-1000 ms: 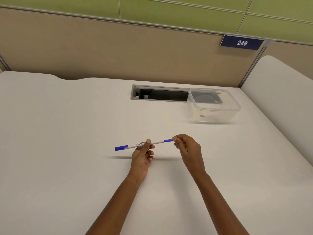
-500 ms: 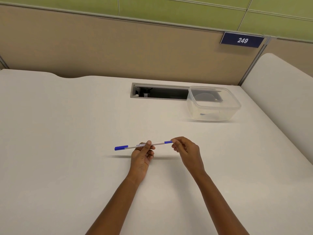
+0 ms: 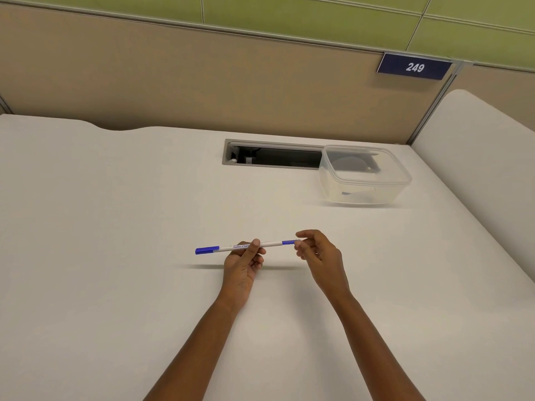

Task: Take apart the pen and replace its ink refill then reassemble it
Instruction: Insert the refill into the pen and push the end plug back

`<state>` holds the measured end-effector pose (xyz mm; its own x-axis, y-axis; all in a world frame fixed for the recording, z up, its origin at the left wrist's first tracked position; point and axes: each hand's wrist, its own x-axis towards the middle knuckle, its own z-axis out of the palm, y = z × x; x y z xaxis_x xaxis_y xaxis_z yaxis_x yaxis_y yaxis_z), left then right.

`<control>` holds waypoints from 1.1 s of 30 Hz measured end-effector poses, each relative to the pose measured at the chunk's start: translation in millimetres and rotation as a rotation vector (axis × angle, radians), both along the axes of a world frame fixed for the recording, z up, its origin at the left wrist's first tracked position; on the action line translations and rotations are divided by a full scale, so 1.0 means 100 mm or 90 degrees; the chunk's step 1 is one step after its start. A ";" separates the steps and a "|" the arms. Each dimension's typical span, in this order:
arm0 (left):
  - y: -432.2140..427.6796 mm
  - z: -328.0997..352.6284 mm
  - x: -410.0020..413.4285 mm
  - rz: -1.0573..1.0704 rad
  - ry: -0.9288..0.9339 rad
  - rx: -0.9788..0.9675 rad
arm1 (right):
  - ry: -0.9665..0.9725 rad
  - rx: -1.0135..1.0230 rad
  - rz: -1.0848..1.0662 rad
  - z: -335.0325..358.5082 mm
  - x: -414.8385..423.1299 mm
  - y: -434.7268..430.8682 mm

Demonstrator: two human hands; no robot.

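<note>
The left hand pinched the pen near the middle of its white barrel, thumb on the near side and the other fingers curled behind it. The right hand pinched the short blue end piece between thumb and forefinger, its remaining fingers loosely bent below. The pen hung level above the table, clear of it, with the blue cap pointing out to the left.

Over the last second very little had shifted: both grips stayed where they were, and the pen was still in one piece, cap on and end piece seated. That suggested the right hand was twisting or tugging at the end piece without it giving way yet, so the taking apart had barely begun and the refill was still inside.

Farther back a clear plastic tub stood just beside a cable slot in the table; whether it held the new refill could not be told.
</note>
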<state>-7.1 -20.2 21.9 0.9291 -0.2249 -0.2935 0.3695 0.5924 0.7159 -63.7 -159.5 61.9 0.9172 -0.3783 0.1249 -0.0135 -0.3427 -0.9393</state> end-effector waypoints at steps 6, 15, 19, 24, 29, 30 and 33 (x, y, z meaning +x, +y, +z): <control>0.00 0.00 0.00 0.001 -0.007 0.003 | 0.016 -0.003 0.009 -0.01 0.01 0.01; -0.01 0.00 0.00 -0.002 -0.009 0.007 | 0.023 0.007 0.009 -0.04 0.01 0.03; 0.00 0.00 -0.01 0.000 -0.008 0.006 | 0.024 0.007 0.004 -0.04 0.02 0.04; 0.00 0.00 0.00 0.002 -0.012 0.006 | 0.029 -0.005 0.025 -0.04 0.01 0.05; -0.01 0.00 0.00 -0.002 -0.009 0.008 | 0.031 0.006 0.016 -0.03 0.01 0.07; -0.01 0.00 0.00 -0.002 -0.009 0.008 | 0.029 0.006 0.015 -0.03 0.01 0.08; -0.01 0.00 0.00 -0.001 -0.010 0.008 | 0.027 0.000 0.025 -0.03 0.02 0.08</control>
